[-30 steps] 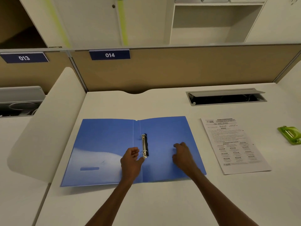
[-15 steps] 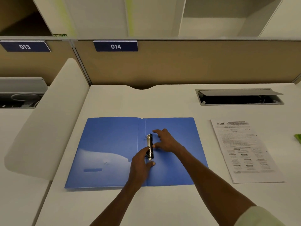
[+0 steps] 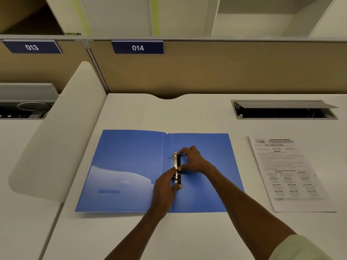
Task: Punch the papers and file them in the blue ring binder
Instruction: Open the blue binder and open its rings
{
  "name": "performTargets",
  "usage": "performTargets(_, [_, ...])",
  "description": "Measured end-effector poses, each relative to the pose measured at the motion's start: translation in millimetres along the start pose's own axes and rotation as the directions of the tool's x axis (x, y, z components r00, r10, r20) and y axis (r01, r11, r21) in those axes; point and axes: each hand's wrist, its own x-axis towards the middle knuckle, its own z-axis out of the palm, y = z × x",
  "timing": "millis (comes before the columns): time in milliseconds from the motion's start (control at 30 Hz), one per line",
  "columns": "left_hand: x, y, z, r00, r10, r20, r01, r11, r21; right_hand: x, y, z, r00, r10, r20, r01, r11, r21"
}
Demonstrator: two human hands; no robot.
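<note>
A white desk (image 3: 187, 113) carries the open blue binder (image 3: 127, 166), lying flat at its middle, with a printed paper (image 3: 289, 173) lying well apart to its right. On the binder's spine sits the ring clip (image 3: 176, 164). The right hand (image 3: 193, 160) pinches the clip's far end between curled forefinger and thumb, and the left hand (image 3: 165, 186) grips its near end, fingers curled round it with the thumb at the bottom.
</note>
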Motion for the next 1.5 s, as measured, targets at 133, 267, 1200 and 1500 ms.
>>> performTargets(133, [-1.3,-1.1,0.0,1.0,-0.013,0.0,0.013,1.0,-0.021,-0.9,-2.0,-2.0,0.999,0.044,0.008,-0.044,0.975,0.216])
performTargets(267, [-1.7,-1.8,0.2,1.0,-0.02,0.001,0.02,1.0,-0.015,-2.1,-3.9,-3.4,0.995,0.093,0.039,-0.101,0.878,0.467])
performTargets(1200, [-3.8,5.1,-0.1,0.989,0.079,-0.127,-0.062,0.99,0.129,-20.9,10.9,11.3,0.999,-0.01,-0.033,0.026,0.855,0.518])
performTargets(1500, [6.5,5.2,-10.8,0.973,0.201,-0.111,-0.188,0.975,0.118,-27.7,11.1,17.8,0.987,-0.161,0.01,0.158,0.976,0.151])
